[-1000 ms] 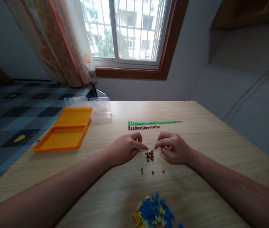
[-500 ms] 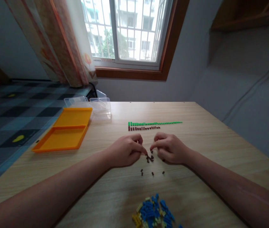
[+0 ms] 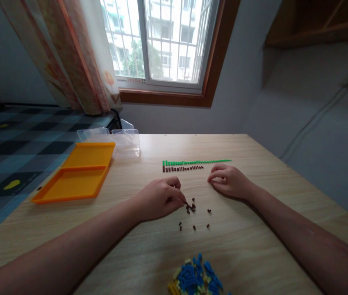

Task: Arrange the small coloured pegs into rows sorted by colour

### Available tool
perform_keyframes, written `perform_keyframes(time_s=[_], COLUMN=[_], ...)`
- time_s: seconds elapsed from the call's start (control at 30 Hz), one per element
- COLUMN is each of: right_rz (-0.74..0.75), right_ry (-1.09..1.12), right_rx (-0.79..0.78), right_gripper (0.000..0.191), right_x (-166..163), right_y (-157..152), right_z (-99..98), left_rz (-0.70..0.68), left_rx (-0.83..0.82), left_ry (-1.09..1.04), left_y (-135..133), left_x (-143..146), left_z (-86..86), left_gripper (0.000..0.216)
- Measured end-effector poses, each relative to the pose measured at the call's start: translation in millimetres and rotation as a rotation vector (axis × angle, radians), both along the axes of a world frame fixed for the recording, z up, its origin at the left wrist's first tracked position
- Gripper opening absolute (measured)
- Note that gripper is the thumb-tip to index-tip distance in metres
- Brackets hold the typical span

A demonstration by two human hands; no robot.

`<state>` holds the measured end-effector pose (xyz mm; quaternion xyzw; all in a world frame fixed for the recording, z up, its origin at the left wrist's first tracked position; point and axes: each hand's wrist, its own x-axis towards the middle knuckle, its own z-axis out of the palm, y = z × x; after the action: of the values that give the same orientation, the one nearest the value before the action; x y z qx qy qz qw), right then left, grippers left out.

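My left hand (image 3: pixel 166 196) is closed in a pinch at the edge of a small heap of brown building bricks (image 3: pixel 190 207), with a tiny brown brick (image 3: pixel 186 203) at its fingertips. Several more brown bricks (image 3: pixel 194 227) lie scattered nearer to me. My right hand (image 3: pixel 230 180) rests over the table beyond the heap, thumb and forefinger together near the right end of a row of brown bricks (image 3: pixel 180 169); whatever they hold is too small to make out. Just behind runs a longer row of green bricks (image 3: pixel 189 163), sorted from larger to smaller.
A pile of blue and yellow bricks (image 3: pixel 189 278) lies at the table's near edge. On the left, an orange case (image 3: pixel 78 182) stands opened flat, with clear plastic boxes (image 3: pixel 126 143) behind it. Beyond the wooden table (image 3: pixel 269 241) are a bed (image 3: pixel 26 143) and a window.
My right hand has moved away from the brown heap, right and forward toward the brown row. My left hand stays at the heap, fingers now pinched. The view has shifted slightly.
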<state>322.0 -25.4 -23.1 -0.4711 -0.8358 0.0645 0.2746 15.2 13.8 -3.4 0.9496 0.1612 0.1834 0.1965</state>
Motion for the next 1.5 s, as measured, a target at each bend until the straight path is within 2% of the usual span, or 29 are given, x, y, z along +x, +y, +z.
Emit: perform_keyframes(time_s=[0.23,0.5,0.77,0.87,1.3,1.5], right_rz=[-0.096,-0.124,-0.433,-0.482,-0.414,-0.410], right_ry=[0.104,0.023,0.038,0.040,0.063,0.043], right_rx=[0.079,0.056,0.011,-0.007,0.071,0.050], right_gripper=[0.016,0.014,0.017,0.017,0.020,0.023], right_x=[8,8,-7,-12,-14,-15], right_y=[5,6,26,30,27,24], right_z=[-2.5,-5.6,-6.4,-5.2,-8.0,-6.9], left_rz=[0.038,0.050,0.057,0.056,0.066,0.055], left_rx=[0.060,0.063,0.031,0.035,0.006,0.004], left_ry=[0.056,0.058,0.058,0.051,0.030,0.028], left_y=[-2,-2,0,0,-2,-2], left_x=[3,3,4,5,5,5], left_z=[-0.2,-1.7,-2.8,-2.7,0.2,-0.3], left_gripper=[0.019,0.019,0.017,0.016,0.014,0.014])
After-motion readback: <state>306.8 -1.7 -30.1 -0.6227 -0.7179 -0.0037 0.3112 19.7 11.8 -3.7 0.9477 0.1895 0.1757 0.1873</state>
